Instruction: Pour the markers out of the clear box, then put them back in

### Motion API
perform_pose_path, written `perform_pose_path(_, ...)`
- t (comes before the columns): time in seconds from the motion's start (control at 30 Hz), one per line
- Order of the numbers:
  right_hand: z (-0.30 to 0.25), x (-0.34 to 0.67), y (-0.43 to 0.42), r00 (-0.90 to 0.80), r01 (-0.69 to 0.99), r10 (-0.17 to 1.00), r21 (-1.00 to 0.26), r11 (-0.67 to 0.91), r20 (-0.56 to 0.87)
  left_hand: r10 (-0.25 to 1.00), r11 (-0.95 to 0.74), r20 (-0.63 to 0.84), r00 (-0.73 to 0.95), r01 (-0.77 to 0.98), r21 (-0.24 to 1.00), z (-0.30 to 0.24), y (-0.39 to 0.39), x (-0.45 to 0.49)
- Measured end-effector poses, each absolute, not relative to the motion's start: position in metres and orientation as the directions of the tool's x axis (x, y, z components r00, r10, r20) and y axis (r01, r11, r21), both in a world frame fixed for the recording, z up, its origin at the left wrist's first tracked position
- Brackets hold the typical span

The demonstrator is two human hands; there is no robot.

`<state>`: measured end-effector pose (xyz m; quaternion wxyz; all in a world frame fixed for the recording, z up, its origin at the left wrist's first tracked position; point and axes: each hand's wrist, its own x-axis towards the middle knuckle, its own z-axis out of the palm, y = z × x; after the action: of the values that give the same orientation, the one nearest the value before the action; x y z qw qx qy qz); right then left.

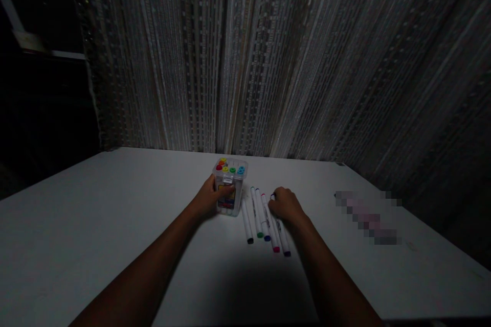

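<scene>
A clear plastic marker box (230, 186) stands upright on the white table (115, 214), with several coloured marker caps showing at its top. My left hand (210, 199) is wrapped round the box's left side, thumb across its front. To the right of the box, several white markers (264, 217) lie side by side, coloured caps toward me. My right hand (286, 206) rests curled on the rightmost markers, fingers closed over one with a purple cap; the grip itself is hidden under the knuckles.
A striped, shimmering curtain (268, 61) hangs right behind the table's far edge. A blurred-out patch (368, 217) lies on the table at the right. The room is dark, with a dark opening at the left.
</scene>
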<state>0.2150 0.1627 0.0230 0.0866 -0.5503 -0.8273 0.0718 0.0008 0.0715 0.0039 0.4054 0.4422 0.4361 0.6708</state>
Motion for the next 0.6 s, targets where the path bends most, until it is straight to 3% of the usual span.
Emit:
perform_pose_path(0.17, 0.019, 0.211, 0.170, -0.336, 0.798, 0.934, -0.490, 0.351, 0.122, 0.930, -0.285, 0.225, -0.290, -0.183, 0.941, 0.003, 0.072, 0.001)
perform_pose_path(0.23, 0.016, 0.205, 0.168, -0.344, 0.766, 0.930, -0.534, 0.358, 0.131, 0.930, -0.287, 0.229, -0.287, -0.177, 0.942, 0.004, 0.071, 0.002)
perform_pose_path(0.4, 0.010, 0.193, 0.156, -0.370, 0.809, 0.911, -0.420, 0.412, 0.181, 0.931, -0.298, 0.248, -0.268, -0.164, 0.940, 0.007, 0.069, 0.003)
perform_pose_path(0.6, 0.011, 0.195, 0.152, -0.376, 0.864, 0.915, -0.302, 0.403, 0.144, 0.933, -0.296, 0.250, -0.258, -0.159, 0.942, 0.008, 0.069, 0.003)
